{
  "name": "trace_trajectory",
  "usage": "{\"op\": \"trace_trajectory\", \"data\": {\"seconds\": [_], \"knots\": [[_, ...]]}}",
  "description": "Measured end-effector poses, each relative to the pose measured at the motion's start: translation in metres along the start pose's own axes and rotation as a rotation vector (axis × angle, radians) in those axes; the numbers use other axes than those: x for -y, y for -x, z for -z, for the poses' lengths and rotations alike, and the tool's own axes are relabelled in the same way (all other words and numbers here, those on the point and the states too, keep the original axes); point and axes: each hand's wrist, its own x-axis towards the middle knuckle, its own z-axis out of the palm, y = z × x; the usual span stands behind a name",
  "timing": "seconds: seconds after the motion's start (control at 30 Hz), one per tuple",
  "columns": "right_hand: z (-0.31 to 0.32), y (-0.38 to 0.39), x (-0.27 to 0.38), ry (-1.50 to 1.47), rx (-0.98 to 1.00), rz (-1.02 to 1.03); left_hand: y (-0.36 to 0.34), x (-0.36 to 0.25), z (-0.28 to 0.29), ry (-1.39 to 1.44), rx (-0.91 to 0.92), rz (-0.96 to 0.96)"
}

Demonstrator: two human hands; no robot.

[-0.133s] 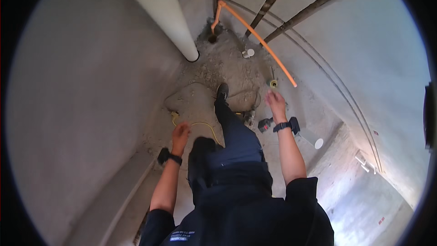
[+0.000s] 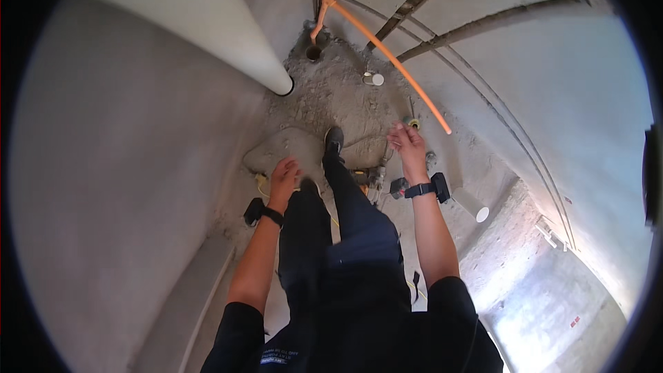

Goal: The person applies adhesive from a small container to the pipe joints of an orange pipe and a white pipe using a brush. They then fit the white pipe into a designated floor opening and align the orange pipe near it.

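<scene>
My left hand (image 2: 284, 179) hangs above my left leg, its fingers loosely apart and with nothing seen in them. Further right and farther forward, my right hand (image 2: 409, 144) is held over the floor with fingers spread and slightly bent; I see nothing in it. Close to its fingertips in the picture is a small yellow-rimmed ring (image 2: 414, 123), and I cannot tell if they touch. Beyond it an orange pipe (image 2: 414, 85) runs down from the corner. Between my right wrist and leg lies a power tool (image 2: 373, 176), partly hidden, with a black and red block (image 2: 398, 187) beside it.
A thick white pipe (image 2: 242, 41) stands at the left, near a floor hole (image 2: 313, 53). White capped pipe stubs (image 2: 373, 79) rise from the rough floor, another (image 2: 476, 211) at the right. A yellow cord (image 2: 262, 182) lies by my left hand. Grooves (image 2: 497, 22) cut the right wall.
My left foot has come forward in a step. My left hand has moved forward and a little right; my right hand has shifted slightly left and forward. The view has shifted slightly.
</scene>
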Motion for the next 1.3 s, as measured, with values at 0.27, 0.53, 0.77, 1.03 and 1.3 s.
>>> {"op": "trace_trajectory", "data": {"seconds": [0.27,0.53,0.77,1.03,1.3], "knots": [[-0.067,-0.139,0.040,-0.109,-0.020,0.024,-0.267,-0.090,-0.084,-0.222,0.155,-0.169],[-0.074,-0.336,0.008,-0.756,-0.003,-0.110,-0.529,-0.096,-0.142,-0.276,0.087,-0.341],[-0.041,-0.412,-0.021,-0.958,0.088,-0.114,-0.754,-0.066,-0.174,-0.192,-0.127,-0.467],[-0.061,-0.457,-0.027,-0.989,0.334,-0.066,-0.913,-0.061,-0.039,-0.525,-0.481,-0.507],[-0.039,-0.466,-0.009,-0.601,0.203,0.224,-0.904,-0.055,-0.137,-0.020,-0.259,-0.354]]}}
